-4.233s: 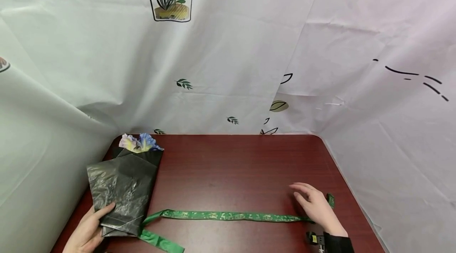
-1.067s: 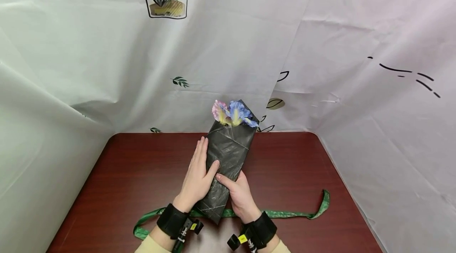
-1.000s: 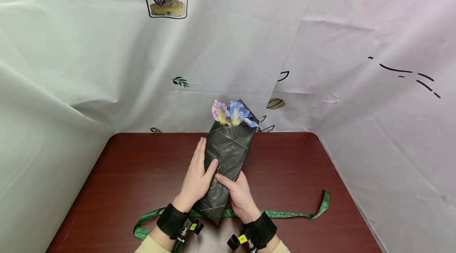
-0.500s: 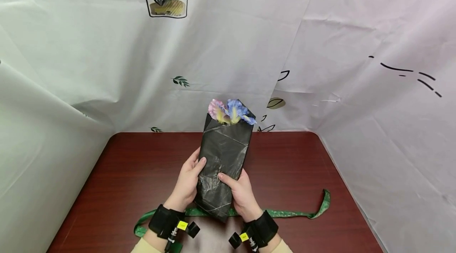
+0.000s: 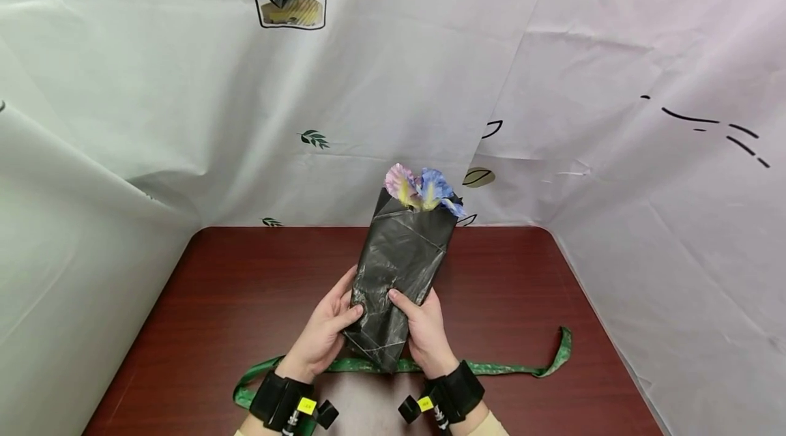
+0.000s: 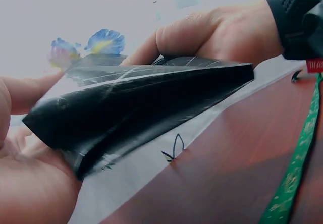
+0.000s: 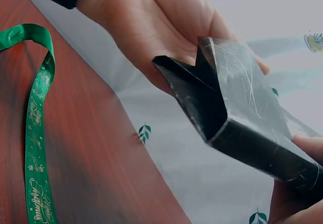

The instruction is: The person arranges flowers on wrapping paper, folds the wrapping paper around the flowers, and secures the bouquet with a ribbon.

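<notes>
A flat bouquet wrapped in black paper (image 5: 402, 252) is held above the middle of the table, its top leaning to the right. Out of its top show a pink-and-yellow flower (image 5: 400, 183) and a blue flower (image 5: 436, 187). My left hand (image 5: 322, 335) grips the lower left edge, thumb on the front. On the right edge my right hand (image 5: 426, 330) holds it, thumb across the front and fingers behind, hidden. Below the bouquet a green ribbon (image 5: 512, 368) with gold print lies across the table. The wrapping's folded bottom end (image 7: 192, 95) faces the right wrist camera.
The dark red table (image 5: 264, 293) has rounded far corners. White cloth (image 5: 393, 81) with plant prints hangs behind it and along both sides. A black wrist strap with a small camera (image 5: 325, 414) is on my left wrist, and another wrist camera (image 5: 410, 409) on my right.
The bouquet has come from the table's left side to the middle, off the ribbon. My left hand, earlier straight along its edge, has slid lower and now grips it. The bouquet's top has shifted right.
</notes>
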Available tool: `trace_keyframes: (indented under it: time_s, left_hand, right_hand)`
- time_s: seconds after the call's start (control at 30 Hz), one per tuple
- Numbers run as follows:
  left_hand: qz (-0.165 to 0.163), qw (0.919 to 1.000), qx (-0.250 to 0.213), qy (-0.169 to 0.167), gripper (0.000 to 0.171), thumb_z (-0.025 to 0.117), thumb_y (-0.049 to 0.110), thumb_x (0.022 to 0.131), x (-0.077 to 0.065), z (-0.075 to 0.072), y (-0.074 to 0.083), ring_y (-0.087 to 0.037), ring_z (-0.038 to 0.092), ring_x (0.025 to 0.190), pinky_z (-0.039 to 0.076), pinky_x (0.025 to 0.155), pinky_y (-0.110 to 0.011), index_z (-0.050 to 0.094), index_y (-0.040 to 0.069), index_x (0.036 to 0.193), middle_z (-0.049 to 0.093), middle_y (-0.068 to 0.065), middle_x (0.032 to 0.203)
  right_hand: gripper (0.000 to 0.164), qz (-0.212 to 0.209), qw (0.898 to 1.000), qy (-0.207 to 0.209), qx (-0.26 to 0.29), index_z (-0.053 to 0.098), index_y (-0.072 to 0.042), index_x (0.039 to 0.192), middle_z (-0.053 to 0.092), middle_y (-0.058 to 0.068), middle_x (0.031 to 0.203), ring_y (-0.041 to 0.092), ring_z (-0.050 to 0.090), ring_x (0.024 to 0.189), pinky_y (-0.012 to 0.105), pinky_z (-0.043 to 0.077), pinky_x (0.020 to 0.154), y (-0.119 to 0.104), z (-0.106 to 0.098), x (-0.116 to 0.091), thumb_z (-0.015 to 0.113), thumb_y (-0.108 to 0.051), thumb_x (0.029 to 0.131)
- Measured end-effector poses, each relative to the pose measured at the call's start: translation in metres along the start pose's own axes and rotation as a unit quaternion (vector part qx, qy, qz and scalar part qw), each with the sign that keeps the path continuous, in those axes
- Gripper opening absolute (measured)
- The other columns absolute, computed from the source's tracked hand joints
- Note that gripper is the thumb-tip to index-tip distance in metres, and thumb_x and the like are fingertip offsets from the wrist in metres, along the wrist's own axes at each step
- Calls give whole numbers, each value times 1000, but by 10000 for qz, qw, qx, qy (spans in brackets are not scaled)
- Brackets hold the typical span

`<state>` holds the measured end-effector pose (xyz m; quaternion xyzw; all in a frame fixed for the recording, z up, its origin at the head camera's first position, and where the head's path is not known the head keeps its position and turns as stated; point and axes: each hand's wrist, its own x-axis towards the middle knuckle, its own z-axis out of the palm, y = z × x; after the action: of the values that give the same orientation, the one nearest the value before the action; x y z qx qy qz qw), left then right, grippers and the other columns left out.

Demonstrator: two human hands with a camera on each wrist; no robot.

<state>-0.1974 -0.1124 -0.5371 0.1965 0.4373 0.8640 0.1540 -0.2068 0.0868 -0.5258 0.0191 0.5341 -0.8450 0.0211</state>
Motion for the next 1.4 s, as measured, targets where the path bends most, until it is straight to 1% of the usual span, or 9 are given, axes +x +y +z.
trace_keyframes:
  time_s: [0.13, 0.33, 0.47, 0.6, 0.8, 0.9, 1.03, 1.2, 1.4]
  left_hand:
    - [40, 9984, -197, 522, 80, 49, -7, 110, -3, 0, -7, -20, 58, 139, 53, 107, -32, 6, 14, 174, 43, -13, 165]
    - [-303, 9814, -266, 1876, 74, 57, 0, 110, -6, 7, -17, -17, 70, 120, 58, 96, -29, 17, 11, 171, 67, -10, 138]
    - [-425, 9720, -144, 2306, 66, 60, 7, 110, -6, 13, -23, -15, 73, 112, 60, 92, -29, 26, -1, 166, 74, -6, 126]
    - [-429, 9685, -404, 2419, 58, 55, 10, 113, -6, 17, -27, -15, 72, 115, 58, 96, -28, 28, -6, 163, 70, -7, 133]
    - [-479, 9650, -1161, 2302, 55, 40, 13, 118, -9, 21, -24, -13, 71, 118, 57, 98, -28, 22, -1, 167, 70, -1, 132]
    - [-402, 9617, -1293, 2385, 57, 41, 9, 116, -9, 23, -23, -14, 72, 116, 58, 97, -29, 22, 7, 170, 73, -3, 128]
    - [-236, 9554, -1113, 2726, 58, 49, 8, 113, -7, 25, -24, -16, 74, 115, 59, 95, -32, 36, 15, 169, 73, -7, 131]
    - [-121, 9593, -578, 2760, 49, 53, 16, 115, -7, 27, -28, -16, 71, 119, 59, 96, -30, 47, 2, 161, 66, -7, 143]
    - [-83, 9624, -156, 2712, 55, 54, 25, 115, -6, 29, -34, -14, 70, 120, 58, 97, -29, 44, -7, 159, 66, -9, 143]
  right_hand:
    - [65, -38, 9997, 214, 91, 46, -3, 154, 62, 13, 141, 25, 67, 120, 41, 57, 101, 0, 0, 0, 77, -2, 97]
    - [66, -258, 9979, 542, 238, 45, -7, 156, 59, 12, 144, 25, 66, 123, 41, 56, 102, -2, -1, 2, 77, -1, 98]
    - [66, -456, 9960, 721, 279, 44, -8, 156, 58, 13, 146, 24, 66, 124, 40, 56, 103, -1, -1, 4, 76, -3, 99]
    - [64, -501, 9949, 811, 322, 45, -8, 155, 59, 12, 143, 24, 66, 122, 38, 57, 102, -1, 0, 5, 76, -2, 99]
    - [61, -405, 9947, 836, 431, 47, -6, 153, 62, 11, 139, 23, 68, 118, 38, 58, 99, 0, 0, 4, 75, -1, 99]
    - [62, -383, 9949, 792, 487, 46, -6, 153, 61, 12, 139, 24, 68, 118, 39, 58, 100, 2, 0, 4, 75, 0, 99]
    - [62, -474, 9949, 776, 447, 45, -6, 155, 61, 10, 141, 23, 67, 120, 38, 57, 101, 2, 2, 2, 74, -1, 100]
    - [62, -595, 9940, 829, 386, 46, -5, 154, 60, 11, 142, 23, 66, 123, 37, 55, 103, 2, 2, 2, 75, 0, 99]
    - [62, -717, 9929, 863, 385, 46, -6, 153, 60, 11, 142, 24, 65, 124, 37, 55, 104, 1, 3, 3, 75, 0, 99]
